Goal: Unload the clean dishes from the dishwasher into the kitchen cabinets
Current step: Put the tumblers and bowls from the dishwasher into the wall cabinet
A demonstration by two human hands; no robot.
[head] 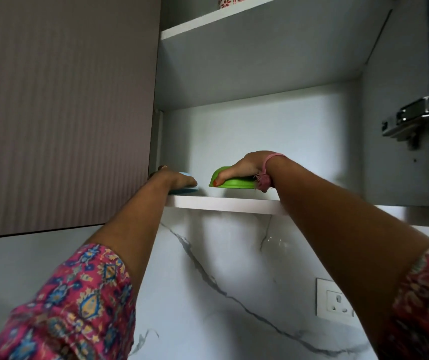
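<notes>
An upside-down green bowl [234, 183] sits on the lower shelf [223, 203] of the open wall cabinet. My right hand [244, 166] lies over it, thumb curled down its near side, gripping it. To its left a blue bowl [185, 189] rests on the same shelf, mostly hidden under my left hand [179, 179], which lies on top of it with the thumb down its front. The far fingers of both hands are out of sight.
A closed ribbed cabinet door [62, 113] stands on the left. An upper shelf [223, 19] carries red-patterned cups [230, 0]. A metal hinge [413, 118] sits on the right cabinet wall. Below are a marble backsplash [221, 281] and a wall socket [336, 301].
</notes>
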